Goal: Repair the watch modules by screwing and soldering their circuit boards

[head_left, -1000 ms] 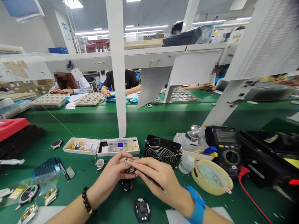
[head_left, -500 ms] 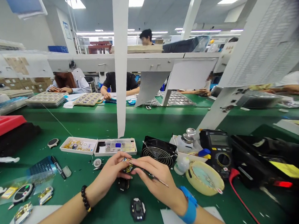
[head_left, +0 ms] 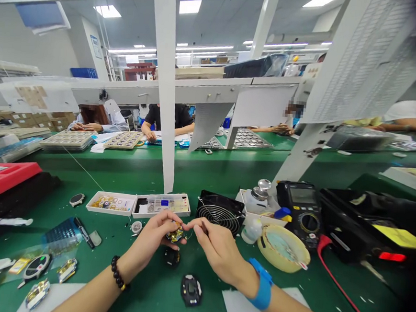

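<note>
My left hand (head_left: 157,231) is closed on a small round watch module (head_left: 176,234) with gold and dark parts, pinched at its edge. Close to the module's right side, my right hand (head_left: 213,243) has its index fingertip at the module's upper edge. A short dark piece of a slim metal tool (head_left: 204,229) shows between the curled right fingers; the rest of it is hidden. Below the left hand lies a small black watch part (head_left: 171,257). Nearer me on the green bench, a black watch case part (head_left: 191,290) lies flat.
White boxes of small parts (head_left: 110,211) and a black fan (head_left: 221,212) stand behind my hands. To the right are a yellowish bowl (head_left: 264,244), a multimeter (head_left: 306,214) and a red cable (head_left: 344,294). Watch modules (head_left: 37,294) and a marker (head_left: 84,233) lie left. People sit opposite.
The slim metal tool, earlier pointing across the module from my right hand, is now mostly hidden in that hand. The right fingers have curled, and the module shows more fully.
</note>
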Tool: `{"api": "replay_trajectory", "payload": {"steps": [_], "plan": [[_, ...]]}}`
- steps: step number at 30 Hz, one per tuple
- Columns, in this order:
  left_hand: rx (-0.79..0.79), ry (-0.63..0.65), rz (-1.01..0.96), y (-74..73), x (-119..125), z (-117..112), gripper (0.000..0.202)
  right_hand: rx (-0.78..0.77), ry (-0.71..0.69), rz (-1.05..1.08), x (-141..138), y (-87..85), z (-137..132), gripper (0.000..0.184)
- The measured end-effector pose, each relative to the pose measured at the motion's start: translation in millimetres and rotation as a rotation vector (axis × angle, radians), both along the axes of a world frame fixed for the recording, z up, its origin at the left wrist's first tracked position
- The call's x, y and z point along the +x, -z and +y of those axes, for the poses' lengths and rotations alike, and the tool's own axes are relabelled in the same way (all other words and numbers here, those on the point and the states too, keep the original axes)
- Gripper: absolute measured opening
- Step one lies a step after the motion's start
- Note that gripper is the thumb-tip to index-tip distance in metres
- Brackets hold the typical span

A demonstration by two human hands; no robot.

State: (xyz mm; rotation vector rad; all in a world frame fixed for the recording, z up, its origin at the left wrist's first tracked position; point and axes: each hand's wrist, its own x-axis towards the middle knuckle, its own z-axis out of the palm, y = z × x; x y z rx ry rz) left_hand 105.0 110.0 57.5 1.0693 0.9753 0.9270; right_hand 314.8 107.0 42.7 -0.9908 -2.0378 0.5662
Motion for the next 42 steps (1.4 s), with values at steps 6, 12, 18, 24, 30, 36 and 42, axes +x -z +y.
{"api": "replay_trajectory", "payload": {"steps": [6,12,18,24,30,36,42], "plan": [[0.065,0.037,0.067,5.9,3,0,0.043,-0.097,0.065,-0.197,-4,5.0,4,0.028],[0.057,0.08,0.081,11.3,2,-1,0.057,-0.131,0.114,-0.246,-6,6.0,5,0.025],[0.065,0.08,0.08,8.9,0,1,0.052,-0.088,0.098,-0.22,-4,8.4,8,0.027],[0.07,0.11,0.035,13.8,-1,2,0.058,-0.085,0.102,-0.229,-2,9.1,11,0.024],[0.142,0.07,0.112,12.4,0,-1,0.063,-0.14,0.161,-0.206,-3,8.9,13,0.028],[0.212,-0.022,0.159,9.1,-2,-1,0.052,-0.381,0.1,-0.126,-2,6.6,18,0.038],[0.306,-0.054,0.237,9.9,-7,4,0.037,-0.505,-0.038,-0.019,-5,3.3,18,0.051]]}}
